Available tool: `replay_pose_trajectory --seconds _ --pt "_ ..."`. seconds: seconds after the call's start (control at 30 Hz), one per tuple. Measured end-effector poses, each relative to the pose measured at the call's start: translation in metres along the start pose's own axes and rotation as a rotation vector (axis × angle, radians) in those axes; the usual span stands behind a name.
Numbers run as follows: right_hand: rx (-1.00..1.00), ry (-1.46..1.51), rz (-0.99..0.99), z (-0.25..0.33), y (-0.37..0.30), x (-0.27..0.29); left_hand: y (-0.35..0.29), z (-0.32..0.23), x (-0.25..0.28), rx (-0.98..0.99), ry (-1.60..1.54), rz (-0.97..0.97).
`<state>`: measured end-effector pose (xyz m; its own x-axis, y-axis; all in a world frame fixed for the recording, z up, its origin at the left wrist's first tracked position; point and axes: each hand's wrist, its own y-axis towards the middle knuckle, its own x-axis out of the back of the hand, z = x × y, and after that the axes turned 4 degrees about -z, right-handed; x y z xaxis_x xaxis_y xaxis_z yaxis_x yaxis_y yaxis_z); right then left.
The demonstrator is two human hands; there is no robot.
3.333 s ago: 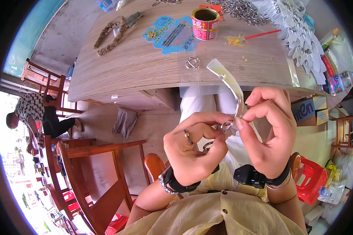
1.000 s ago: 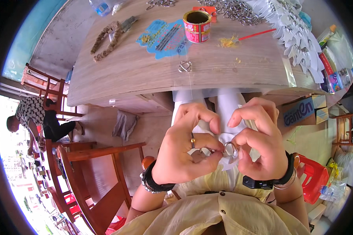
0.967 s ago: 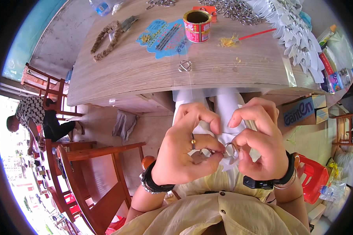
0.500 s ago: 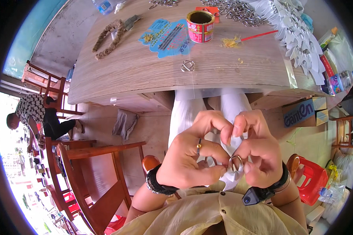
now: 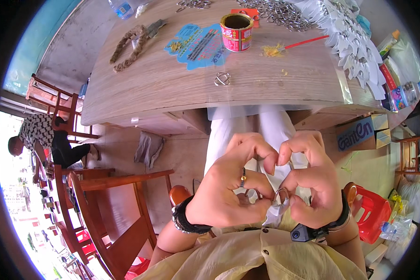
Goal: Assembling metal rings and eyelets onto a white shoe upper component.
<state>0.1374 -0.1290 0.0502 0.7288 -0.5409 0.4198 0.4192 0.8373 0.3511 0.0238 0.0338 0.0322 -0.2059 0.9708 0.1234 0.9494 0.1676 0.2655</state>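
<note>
In front of my lap, my left hand (image 5: 228,196) and my right hand (image 5: 315,184) face each other with fingers curled. A shiny metal ring (image 5: 281,192) stands between their fingertips. From it hangs a folded white strip (image 5: 275,215), smooth like fabric or plastic, which passes through or around the ring; I cannot tell which. My right thumb and a finger pinch the ring's side, while my left thumb and finger close in at the strip. Part of another metal ring (image 5: 252,193) shows inside my left hand. On the table's near part lie crossed metal rings (image 5: 222,79).
On the wooden table (image 5: 163,88) are a red-and-pink tin (image 5: 236,35), a red-handled brush (image 5: 284,48), a blue card (image 5: 196,49), a brown fuzzy loop (image 5: 126,51), piled metal rings (image 5: 280,16) and white strips with rings (image 5: 345,42). A wooden chair (image 5: 121,205) stands left; a person sits beyond.
My hands stay around the ring and strip, with only small shifts of the fingers and wrists. The view has moved very slightly.
</note>
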Motion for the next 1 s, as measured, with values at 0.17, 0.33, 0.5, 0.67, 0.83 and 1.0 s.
replay_pose_trajectory --seconds 0.17,0.33,0.5,0.67,0.83,1.0 --pt "-0.051 -0.095 0.008 0.0 0.0 -0.003 -0.001 -0.006 -0.002 -0.002 0.127 -0.008" --pt "-0.063 -0.084 0.029 0.001 0.001 -0.001 -0.002 -0.003 -0.002 0.003 0.076 -0.01" --pt "-0.079 -0.036 0.033 0.0 0.002 0.0 0.0 -0.003 0.0 -0.018 0.071 0.018" --pt "-0.089 0.033 0.02 -0.005 0.001 0.001 0.002 0.0 -0.001 -0.019 0.036 0.033" --pt "-0.101 0.096 0.022 -0.006 0.0 0.003 0.001 0.004 -0.001 -0.011 0.0 0.046" --pt "-0.088 0.131 0.008 -0.009 -0.002 0.002 0.002 0.004 -0.002 -0.027 -0.002 0.061"
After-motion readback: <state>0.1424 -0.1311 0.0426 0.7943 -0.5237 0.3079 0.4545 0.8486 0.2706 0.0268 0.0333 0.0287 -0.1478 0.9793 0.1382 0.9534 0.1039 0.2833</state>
